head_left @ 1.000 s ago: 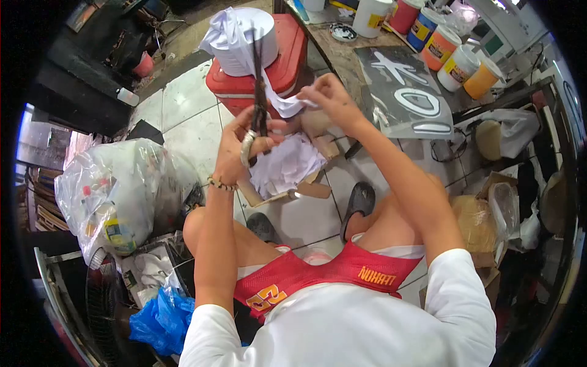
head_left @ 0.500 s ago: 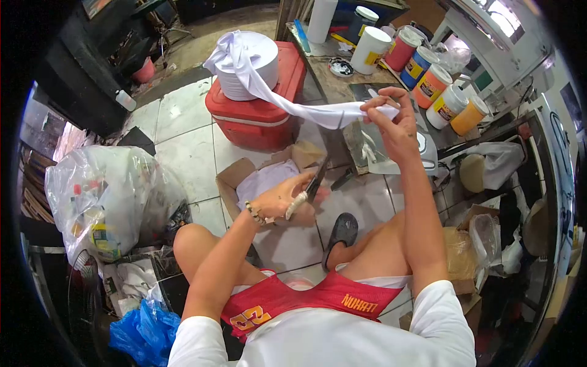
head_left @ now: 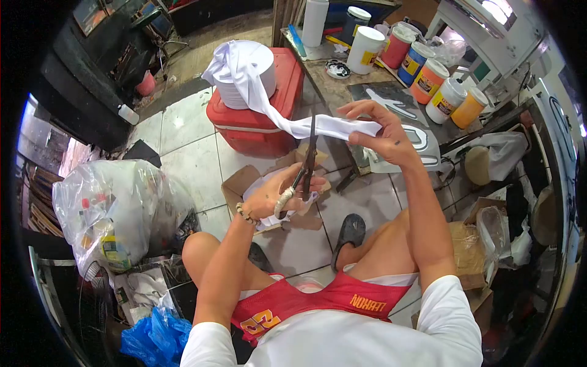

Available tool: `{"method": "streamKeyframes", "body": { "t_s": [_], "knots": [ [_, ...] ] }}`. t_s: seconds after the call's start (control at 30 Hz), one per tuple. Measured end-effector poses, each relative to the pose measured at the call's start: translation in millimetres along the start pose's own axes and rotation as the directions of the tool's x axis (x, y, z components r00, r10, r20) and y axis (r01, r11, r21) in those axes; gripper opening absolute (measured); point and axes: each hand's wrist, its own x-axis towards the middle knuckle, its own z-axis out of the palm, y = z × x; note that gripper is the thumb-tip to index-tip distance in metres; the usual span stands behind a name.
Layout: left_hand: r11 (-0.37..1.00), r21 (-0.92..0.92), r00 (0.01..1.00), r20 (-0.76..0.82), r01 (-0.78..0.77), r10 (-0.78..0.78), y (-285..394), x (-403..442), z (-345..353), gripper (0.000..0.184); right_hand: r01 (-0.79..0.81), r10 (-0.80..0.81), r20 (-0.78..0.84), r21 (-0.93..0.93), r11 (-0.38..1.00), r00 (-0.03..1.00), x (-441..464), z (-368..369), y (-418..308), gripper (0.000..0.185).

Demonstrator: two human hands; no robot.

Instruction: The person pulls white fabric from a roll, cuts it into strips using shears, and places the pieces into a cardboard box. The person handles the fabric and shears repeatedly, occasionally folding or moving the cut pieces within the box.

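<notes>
My left hand [head_left: 275, 194] is closed around a pair of dark scissors [head_left: 310, 156] with a pale-wrapped handle. Their blades point up and lie across a white fabric strip [head_left: 333, 127]; whether the cloth is between them I cannot tell. The strip's near end is pinched between thumb and fingers of my right hand [head_left: 386, 136]. From there it runs left, slightly sagging, to a bunch of the same cloth draped over a white round tub-like container [head_left: 260, 67]. That container stands on a red cooler box [head_left: 254, 134].
Below my left hand, an open cardboard box [head_left: 235, 183] holds white cloth. Several paint jars [head_left: 427, 79] line the worktable [head_left: 333, 88] at right. Left on the tiled floor sits a clear plastic bag [head_left: 110, 208] of containers, with a blue bag [head_left: 156, 336] nearer me.
The scissors have swung more upright and risen so their blades now meet the strip in view. My right hand has moved slightly left and down, still holding the strip's end.
</notes>
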Motion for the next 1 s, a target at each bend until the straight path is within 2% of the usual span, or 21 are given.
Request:
{"method": "streamKeyframes", "body": {
  "t_s": [0.1,0.17,0.2,0.23,0.3,0.33,0.37,0.43,0.5,0.57,0.63,0.7,0.77,0.83,0.87,0.9,0.97,1.0],
  "knots": [
    [1.0,0.014,1.0,-0.018,-0.006,0.006,2,0,1,0.096,-0.005,0.005,0.011,0.014,1.0,1.0,1,1,0,0.04],
    [0.999,0.033,0.998,-0.053,-0.016,0.018,3,1,1,0.091,-0.043,0.045,0.033,-0.043,0.998,0.998,1,-2,0,0.047],
    [0.999,0.034,0.999,-0.047,-0.02,0.022,4,1,1,0.091,-0.038,0.037,0.034,0.01,0.999,0.999,2,-2,4,0.059],
    [0.998,0.057,0.997,-0.075,0.017,-0.013,6,1,2,0.086,-0.036,0.036,0.028,0.004,0.999,0.999,1,-5,4,0.059],
    [0.995,0.08,0.994,-0.095,0.052,-0.045,7,0,2,0.081,-0.254,0.253,0.16,-0.011,0.967,0.954,0,-12,1,0.065],
    [0.993,0.104,0.995,-0.096,0.049,-0.039,7,-1,1,0.078,-0.193,0.182,0.189,0.043,0.98,0.965,-1,-9,4,0.066],
    [0.991,0.127,0.995,-0.097,0.046,-0.033,6,-2,2,0.075,-0.193,0.183,0.18,0.04,0.98,0.966,-1,-9,3,0.066],
    [0.99,0.109,0.993,-0.096,0.084,-0.073,8,-2,5,0.074,-0.3,0.27,0.224,0.115,0.947,0.937,0,-8,0,0.059],
    [0.987,0.143,0.994,-0.092,0.075,-0.062,5,-2,5,0.074,-0.257,0.222,0.206,0.162,0.953,0.953,3,-4,9,0.054],
    [0.982,0.178,0.996,-0.084,0.056,-0.041,-2,-1,3,0.073,-0.364,0.354,0.102,0.106,0.925,0.93,6,1,10,0.049],
    [0.995,-0.014,0.993,-0.073,0.096,-0.096,-5,0,2,0.073,-0.333,0.326,0.089,0.079,0.94,0.941,7,4,9,0.043],
    [0.994,0.066,0.994,-0.071,0.082,-0.078,-2,-2,5,0.073,-0.414,0.423,0.131,-0.089,0.906,0.897,9,1,8,0.037],
    [0.987,0.146,0.997,-0.064,0.059,-0.05,6,-4,11,0.074,-0.402,0.404,0.118,-0.037,0.915,0.907,8,5,13,0.031],
    [0.993,0.117,0.999,-0.039,0.002,0.003,11,-4,15,0.076,-0.189,0.185,0.072,0.056,0.98,0.98,7,12,11,0.031],
    [0.994,0.107,0.999,-0.023,0.031,-0.028,11,-4,13,0.078,-0.094,0.091,0.037,0.115,0.989,0.995,8,19,8,0.031],
    [0.994,0.109,1.0,-0.008,0.019,-0.019,12,-3,15,0.078,-0.031,0.028,0.045,0.058,0.998,0.999,7,19,6,0.033],
    [0.998,0.047,1.0,-0.006,0.028,-0.028,17,-4,21,0.079,-0.217,0.18,0.133,0.36,0.907,0.975,8,25,2,0.034],
    [0.999,0.043,0.999,0.007,-0.032,0.031,19,-4,25,0.073,-0.192,0.153,0.132,0.372,0.908,0.979,7,27,11,0.037]
  ]
}}
